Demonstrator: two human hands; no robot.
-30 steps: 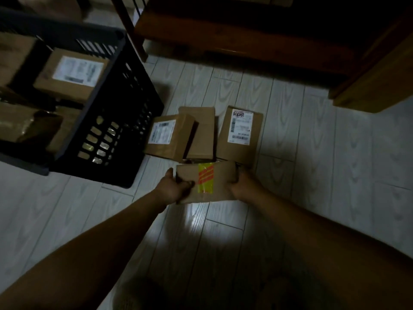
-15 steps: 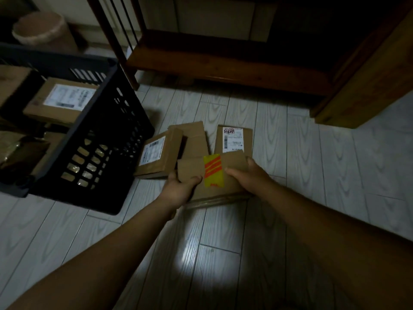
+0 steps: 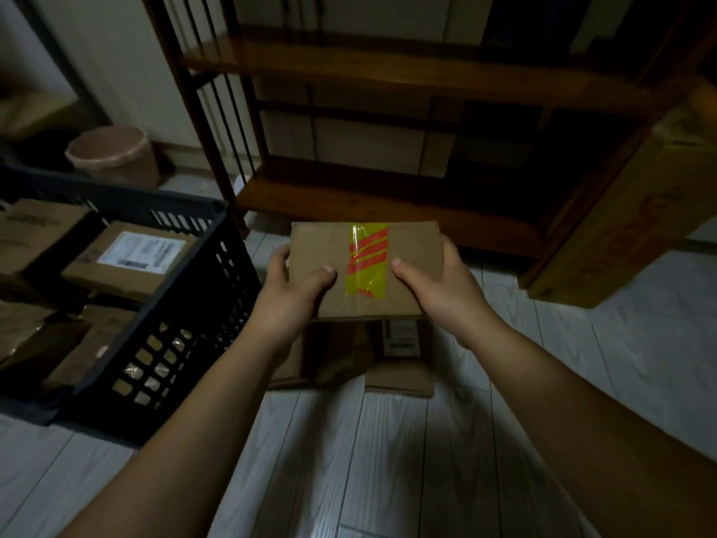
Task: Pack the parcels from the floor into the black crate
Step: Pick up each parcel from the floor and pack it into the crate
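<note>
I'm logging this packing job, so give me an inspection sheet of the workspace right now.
Surface: pale plank floor, dimly lit.
Job's things: taped parcel held in the air; floor parcels beneath it; black crate at left, labelled parcel inside.
Clutter: lined bin by the wall.
Hands: left hand and right hand grip the taped parcel's sides.
Cables: nothing seen.
Surroundings: wooden shelf unit ahead; brown cabinet or carton at right.

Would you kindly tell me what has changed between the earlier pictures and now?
The left hand and right hand, already gripping the taped parcel by its sides, have lifted it off the floor, above the others. The grip is unchanged; the remaining floor parcels and the black crate with its contents stayed put.
</note>
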